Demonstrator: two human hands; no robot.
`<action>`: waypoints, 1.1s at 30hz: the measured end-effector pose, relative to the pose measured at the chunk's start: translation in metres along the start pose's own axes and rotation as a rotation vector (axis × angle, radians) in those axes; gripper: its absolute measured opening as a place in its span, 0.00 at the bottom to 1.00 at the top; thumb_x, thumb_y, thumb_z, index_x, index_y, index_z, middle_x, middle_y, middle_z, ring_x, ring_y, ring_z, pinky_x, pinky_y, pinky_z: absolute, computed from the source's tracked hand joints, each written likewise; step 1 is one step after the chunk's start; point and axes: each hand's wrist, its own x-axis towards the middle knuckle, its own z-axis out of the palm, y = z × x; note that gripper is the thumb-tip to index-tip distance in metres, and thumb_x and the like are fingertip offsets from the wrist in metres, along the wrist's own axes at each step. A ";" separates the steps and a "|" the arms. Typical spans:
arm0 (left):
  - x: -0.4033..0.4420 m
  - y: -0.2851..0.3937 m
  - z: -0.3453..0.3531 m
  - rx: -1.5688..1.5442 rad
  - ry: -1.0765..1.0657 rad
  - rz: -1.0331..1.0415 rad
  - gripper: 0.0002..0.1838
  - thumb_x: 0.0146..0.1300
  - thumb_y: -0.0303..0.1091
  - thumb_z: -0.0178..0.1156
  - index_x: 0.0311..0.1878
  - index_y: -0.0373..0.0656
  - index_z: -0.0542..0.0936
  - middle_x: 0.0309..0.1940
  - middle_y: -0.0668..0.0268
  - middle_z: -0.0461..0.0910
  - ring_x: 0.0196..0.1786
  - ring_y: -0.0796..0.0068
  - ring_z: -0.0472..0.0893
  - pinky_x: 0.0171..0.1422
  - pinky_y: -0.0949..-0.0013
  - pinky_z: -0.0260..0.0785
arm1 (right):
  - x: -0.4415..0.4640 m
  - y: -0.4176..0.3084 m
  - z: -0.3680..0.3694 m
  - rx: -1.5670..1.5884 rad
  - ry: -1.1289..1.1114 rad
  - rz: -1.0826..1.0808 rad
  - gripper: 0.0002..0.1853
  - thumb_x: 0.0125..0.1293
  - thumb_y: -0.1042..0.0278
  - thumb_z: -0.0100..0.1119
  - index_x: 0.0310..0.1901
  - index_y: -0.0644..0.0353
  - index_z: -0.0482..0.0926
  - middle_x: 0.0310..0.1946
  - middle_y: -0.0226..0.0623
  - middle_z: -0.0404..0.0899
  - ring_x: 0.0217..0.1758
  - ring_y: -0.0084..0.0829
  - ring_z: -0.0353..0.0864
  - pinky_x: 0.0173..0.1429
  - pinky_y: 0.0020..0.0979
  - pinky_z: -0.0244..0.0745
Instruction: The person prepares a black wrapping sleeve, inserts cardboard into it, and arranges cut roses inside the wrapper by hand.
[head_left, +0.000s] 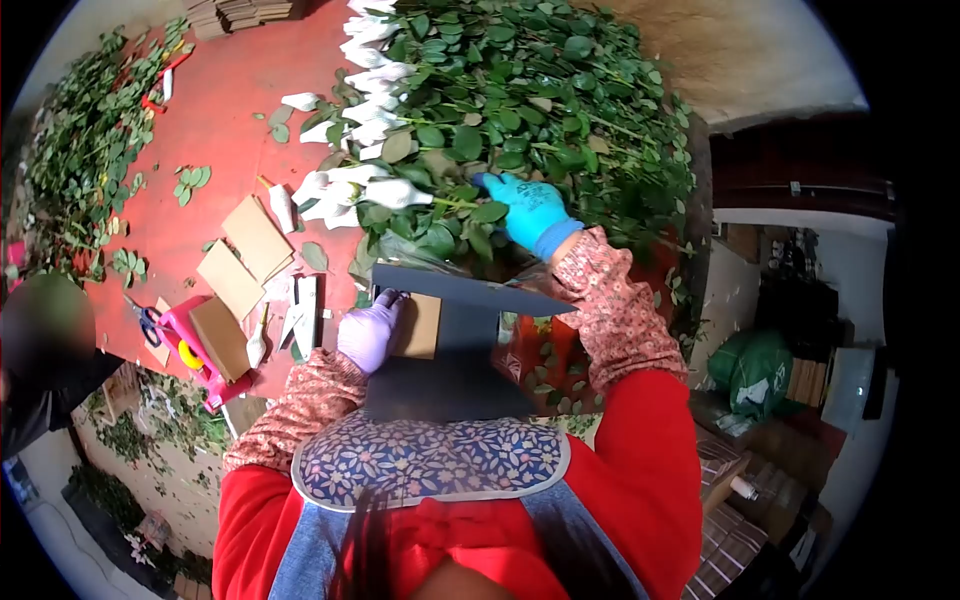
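My right hand [530, 212], in a teal glove, is at a rose stem whose bud wears a white sleeve [398, 193]; the fingers appear closed around the stem, partly hidden by leaves. Below it stands a black, open-topped holder [470, 335] with a piece of brown cardboard [418, 328] inside its left end. My left hand [368, 332], in a lilac glove, is at that end, its fingers pressed against the cardboard's edge beside the holder's wall. A heap of leafy rose stems [540, 110] covers the table beyond, with white-sleeved buds along its left side.
Left on the red table [230, 110] lie cardboard pieces [255, 240], a stapler [305, 312], scissors [148, 322], a pink dispenser [190, 345] and a glue-like white bottle [280, 205]. Leaf litter [80, 150] lines the far left. Another person [50, 370] is at the left edge.
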 end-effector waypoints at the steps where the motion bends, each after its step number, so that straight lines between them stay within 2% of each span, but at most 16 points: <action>1: -0.001 -0.001 -0.001 0.000 -0.037 -0.008 0.19 0.60 0.30 0.52 0.56 0.48 0.76 0.54 0.66 0.78 0.23 0.64 0.79 0.27 0.62 0.72 | 0.006 0.000 0.001 0.065 -0.064 0.064 0.23 0.59 0.65 0.57 0.58 0.48 0.73 0.38 0.46 0.81 0.37 0.48 0.81 0.39 0.45 0.75; 4: 0.005 -0.009 -0.028 -0.376 -0.102 -0.025 0.20 0.56 0.23 0.54 0.53 0.45 0.78 0.53 0.63 0.79 0.39 0.59 0.83 0.42 0.60 0.76 | 0.004 0.003 -0.016 -0.033 -0.278 0.024 0.15 0.59 0.61 0.56 0.49 0.50 0.76 0.35 0.44 0.82 0.36 0.49 0.81 0.40 0.45 0.76; 7: 0.007 -0.045 -0.043 -0.774 -0.179 0.039 0.18 0.52 0.19 0.54 0.47 0.43 0.81 0.47 0.61 0.82 0.43 0.59 0.83 0.48 0.62 0.76 | -0.015 0.026 -0.033 0.048 0.035 -0.037 0.11 0.60 0.65 0.56 0.44 0.49 0.81 0.36 0.44 0.83 0.36 0.46 0.81 0.40 0.44 0.76; 9: 0.009 -0.075 -0.052 -0.991 -0.205 0.049 0.17 0.50 0.17 0.54 0.42 0.43 0.83 0.38 0.59 0.83 0.42 0.59 0.83 0.49 0.64 0.75 | -0.030 0.041 -0.049 0.321 0.095 0.236 0.13 0.60 0.66 0.57 0.48 0.49 0.81 0.36 0.43 0.83 0.37 0.45 0.81 0.42 0.41 0.77; 11: 0.020 -0.088 -0.090 -0.793 0.001 -0.145 0.16 0.48 0.13 0.51 0.38 0.39 0.82 0.31 0.59 0.82 0.38 0.62 0.83 0.46 0.67 0.74 | -0.038 0.050 -0.072 0.292 0.131 0.220 0.15 0.59 0.67 0.60 0.49 0.50 0.81 0.35 0.42 0.83 0.37 0.45 0.81 0.42 0.39 0.78; 12: 0.030 -0.093 -0.098 -0.753 0.164 -0.168 0.16 0.49 0.12 0.51 0.38 0.38 0.81 0.30 0.59 0.82 0.37 0.66 0.82 0.45 0.69 0.74 | -0.040 0.054 -0.079 0.047 0.199 -0.017 0.14 0.60 0.69 0.60 0.49 0.52 0.81 0.35 0.42 0.83 0.36 0.43 0.81 0.40 0.36 0.77; 13: 0.039 -0.095 -0.109 -0.803 0.183 -0.311 0.15 0.54 0.13 0.52 0.42 0.37 0.81 0.33 0.61 0.82 0.38 0.72 0.82 0.44 0.70 0.73 | -0.046 0.055 -0.075 0.042 0.198 -0.007 0.14 0.60 0.69 0.60 0.49 0.52 0.81 0.35 0.42 0.83 0.36 0.43 0.81 0.40 0.36 0.77; 15: 0.060 -0.100 -0.116 -0.868 0.227 -0.342 0.20 0.61 0.19 0.57 0.58 0.36 0.74 0.46 0.64 0.81 0.42 0.77 0.80 0.49 0.73 0.73 | -0.055 0.057 -0.050 0.912 0.233 0.308 0.14 0.60 0.70 0.60 0.49 0.53 0.81 0.37 0.40 0.83 0.35 0.42 0.81 0.41 0.34 0.77; 17: 0.087 -0.084 -0.121 -1.131 0.364 -0.277 0.31 0.61 0.24 0.62 0.68 0.41 0.66 0.55 0.61 0.76 0.44 0.75 0.80 0.52 0.73 0.73 | -0.047 0.031 -0.064 0.368 0.077 0.116 0.14 0.59 0.69 0.62 0.48 0.51 0.82 0.38 0.37 0.81 0.36 0.42 0.80 0.42 0.31 0.76; 20: 0.115 -0.081 -0.117 -1.119 0.127 -0.210 0.41 0.59 0.30 0.66 0.74 0.50 0.57 0.64 0.58 0.69 0.47 0.78 0.80 0.52 0.73 0.73 | -0.044 0.004 -0.074 0.415 -0.060 0.081 0.15 0.59 0.76 0.63 0.49 0.60 0.80 0.43 0.40 0.82 0.43 0.33 0.83 0.46 0.30 0.76; 21: 0.122 -0.081 -0.105 -1.175 0.099 -0.149 0.37 0.60 0.28 0.65 0.72 0.47 0.61 0.60 0.60 0.72 0.47 0.78 0.80 0.52 0.74 0.74 | -0.045 0.002 -0.071 0.419 -0.065 0.077 0.15 0.59 0.76 0.63 0.49 0.60 0.80 0.43 0.40 0.82 0.43 0.33 0.83 0.46 0.30 0.76; 23: 0.134 -0.088 -0.074 -1.515 -0.062 -0.142 0.27 0.63 0.27 0.62 0.66 0.43 0.70 0.51 0.65 0.79 0.45 0.79 0.80 0.50 0.74 0.75 | -0.048 0.004 -0.062 1.006 0.032 0.231 0.15 0.58 0.76 0.63 0.48 0.62 0.79 0.43 0.40 0.82 0.42 0.34 0.83 0.47 0.30 0.77; 24: 0.135 -0.097 -0.059 -1.449 -0.156 -0.285 0.17 0.66 0.27 0.60 0.58 0.41 0.76 0.43 0.71 0.82 0.43 0.82 0.80 0.47 0.76 0.75 | -0.043 0.012 -0.071 0.372 -0.013 0.031 0.14 0.59 0.77 0.62 0.48 0.64 0.79 0.43 0.39 0.82 0.43 0.32 0.82 0.48 0.29 0.77; 25: 0.137 -0.083 -0.081 -1.417 -0.168 -0.335 0.13 0.67 0.29 0.59 0.55 0.42 0.78 0.42 0.72 0.82 0.41 0.84 0.79 0.46 0.77 0.74 | -0.038 0.019 -0.087 0.120 0.041 -0.158 0.12 0.61 0.78 0.60 0.47 0.64 0.79 0.45 0.37 0.82 0.45 0.31 0.82 0.49 0.28 0.77; 29: 0.141 -0.087 -0.061 -1.700 -0.096 -0.254 0.13 0.65 0.24 0.57 0.53 0.45 0.79 0.43 0.70 0.83 0.39 0.84 0.80 0.46 0.77 0.74 | -0.024 -0.004 -0.073 0.480 0.284 -0.063 0.08 0.61 0.78 0.57 0.42 0.64 0.81 0.39 0.42 0.82 0.41 0.36 0.82 0.46 0.35 0.77; 33: 0.136 -0.066 -0.082 -1.720 -0.094 -0.378 0.07 0.61 0.26 0.63 0.42 0.38 0.83 0.38 0.66 0.84 0.39 0.82 0.82 0.42 0.77 0.74 | -0.012 -0.028 -0.024 0.146 0.029 -0.190 0.13 0.55 0.63 0.57 0.43 0.52 0.81 0.36 0.41 0.81 0.42 0.44 0.80 0.45 0.43 0.76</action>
